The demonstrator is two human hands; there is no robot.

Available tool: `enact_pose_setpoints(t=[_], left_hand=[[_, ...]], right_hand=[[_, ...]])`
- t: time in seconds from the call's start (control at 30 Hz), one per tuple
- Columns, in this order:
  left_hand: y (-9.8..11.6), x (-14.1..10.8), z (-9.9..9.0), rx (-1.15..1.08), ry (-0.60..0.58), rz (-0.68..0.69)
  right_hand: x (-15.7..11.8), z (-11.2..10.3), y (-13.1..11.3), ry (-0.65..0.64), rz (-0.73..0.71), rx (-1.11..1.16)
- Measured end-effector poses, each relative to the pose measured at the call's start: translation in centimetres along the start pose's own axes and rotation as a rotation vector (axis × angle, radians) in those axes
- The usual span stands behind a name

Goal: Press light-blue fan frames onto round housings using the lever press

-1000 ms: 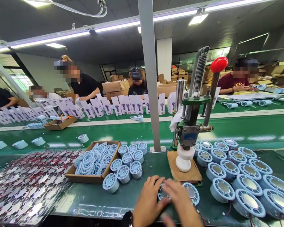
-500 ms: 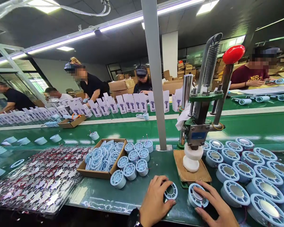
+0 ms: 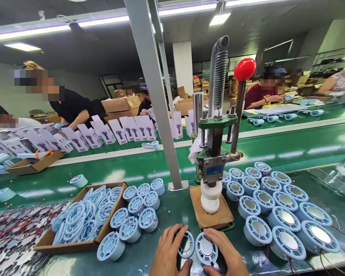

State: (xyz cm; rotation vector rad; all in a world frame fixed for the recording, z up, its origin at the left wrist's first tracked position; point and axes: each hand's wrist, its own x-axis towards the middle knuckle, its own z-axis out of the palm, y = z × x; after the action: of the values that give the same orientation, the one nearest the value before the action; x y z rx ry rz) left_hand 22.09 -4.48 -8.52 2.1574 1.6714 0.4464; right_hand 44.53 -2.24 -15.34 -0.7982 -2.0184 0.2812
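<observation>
My left hand [image 3: 169, 251] is closed on a light-blue plastic ring [image 3: 192, 245], thumb and fingers at its left edge; its middle looks dark. Just to the right, my right hand [image 3: 228, 253] grips a light-blue round housing [image 3: 199, 253] with a silver disc [image 3: 206, 246] in its centre. Ring and housing are side by side, almost touching, low over the green table. Behind them stands a hand press [image 3: 214, 168] with a red knob [image 3: 245, 69] and white round pads [image 3: 210, 203] above a brown board [image 3: 197, 219].
Many housings with silver discs [image 3: 284, 237] stand right of the press. Left are several open housings [image 3: 130, 229] and a cardboard box [image 3: 102, 245] of blue rings. A grey post [image 3: 161, 96] rises behind. Co-workers [image 3: 74, 107] sit or stand beyond the green belt [image 3: 109, 168] and white cartons [image 3: 122, 131].
The view has swung to the right. My hands have come closer together, bringing the ring and the housing from apart to nearly touching.
</observation>
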Motion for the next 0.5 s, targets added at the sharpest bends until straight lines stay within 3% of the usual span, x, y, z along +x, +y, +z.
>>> enact_pose_setpoints(t=[0.23,0.37,0.5], left_hand=[[-1.2,0.2,1.8,0.097,0.166,-0.064],[-1.2,0.4,1.6,0.122,0.096,0.057],[-0.7,1.3,0.7,0.159,0.045,0.004]], right_hand=[[-0.3,0.0,0.0,0.008,0.036,0.010],[0.2,-0.6,-0.6,-0.004,0.063,0.053],[1.0,-1.7,-1.5,0.031,0.089,0.083]])
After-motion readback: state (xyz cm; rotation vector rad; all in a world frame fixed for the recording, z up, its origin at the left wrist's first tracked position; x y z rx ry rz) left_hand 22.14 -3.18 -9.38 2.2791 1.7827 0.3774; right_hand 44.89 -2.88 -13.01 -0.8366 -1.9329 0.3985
